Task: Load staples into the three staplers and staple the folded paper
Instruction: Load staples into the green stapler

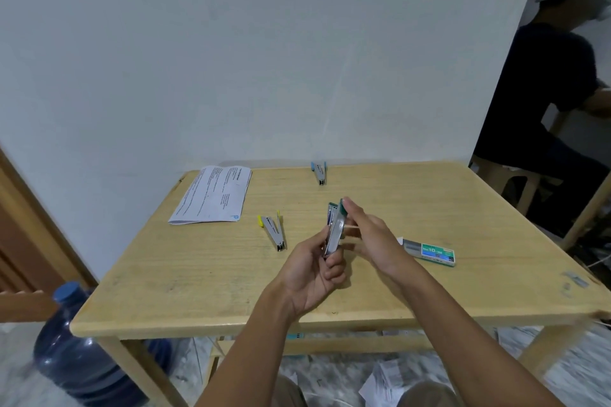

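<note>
Above the middle of the wooden table (198, 274), both hands hold a green stapler (334, 228) that is hinged open. My left hand (310, 271) grips its lower metal end. My right hand (367, 235) pinches its green top arm. A yellow stapler (273, 231) lies hinged open on the table to the left. At the far edge lies a blue stapler (319, 172). The folded printed paper (213, 196) rests at the far left. A green staple box (429, 252) lies slid open, right of my hands.
Loose staple strips (575, 281) lie near the table's right edge. A blue water jug (77, 350) stands on the floor at the left. Another person (549, 82) sits at the far right. Papers litter the floor beneath the table.
</note>
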`<act>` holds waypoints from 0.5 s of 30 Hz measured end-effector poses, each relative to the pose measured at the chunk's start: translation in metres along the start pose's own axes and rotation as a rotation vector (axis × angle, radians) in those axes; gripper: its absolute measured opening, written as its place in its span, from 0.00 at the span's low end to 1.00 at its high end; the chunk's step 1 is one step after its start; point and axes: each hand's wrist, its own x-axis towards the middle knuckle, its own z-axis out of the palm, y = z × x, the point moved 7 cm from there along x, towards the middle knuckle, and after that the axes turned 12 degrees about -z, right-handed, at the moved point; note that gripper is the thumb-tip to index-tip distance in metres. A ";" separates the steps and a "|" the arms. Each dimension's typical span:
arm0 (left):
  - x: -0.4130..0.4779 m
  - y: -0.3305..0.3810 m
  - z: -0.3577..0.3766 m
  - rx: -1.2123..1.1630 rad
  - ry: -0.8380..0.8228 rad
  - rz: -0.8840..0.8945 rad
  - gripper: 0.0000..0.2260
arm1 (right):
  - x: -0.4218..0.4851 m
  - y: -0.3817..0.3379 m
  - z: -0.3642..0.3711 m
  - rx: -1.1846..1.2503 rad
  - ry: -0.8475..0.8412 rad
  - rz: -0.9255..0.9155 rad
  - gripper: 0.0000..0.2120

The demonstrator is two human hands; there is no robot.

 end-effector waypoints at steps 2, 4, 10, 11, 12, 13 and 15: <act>0.000 0.001 0.000 -0.008 -0.017 0.004 0.12 | -0.003 0.000 0.007 0.176 -0.026 0.038 0.25; 0.000 0.001 0.000 -0.015 -0.012 0.015 0.12 | -0.001 -0.002 0.008 0.258 -0.005 0.022 0.24; -0.001 0.000 0.002 -0.009 -0.022 0.016 0.14 | 0.005 0.001 0.009 0.293 0.084 0.036 0.26; -0.001 0.000 0.002 -0.002 -0.018 0.018 0.14 | 0.005 0.001 0.009 0.281 0.084 0.034 0.26; -0.001 0.000 0.003 0.007 -0.014 0.020 0.14 | 0.005 0.001 0.009 0.265 0.080 0.033 0.25; -0.002 0.000 0.004 0.016 -0.010 0.022 0.14 | 0.005 0.000 0.010 0.253 0.077 0.033 0.25; -0.003 0.000 0.005 0.024 -0.004 0.021 0.14 | 0.004 -0.001 0.009 0.241 0.081 0.036 0.24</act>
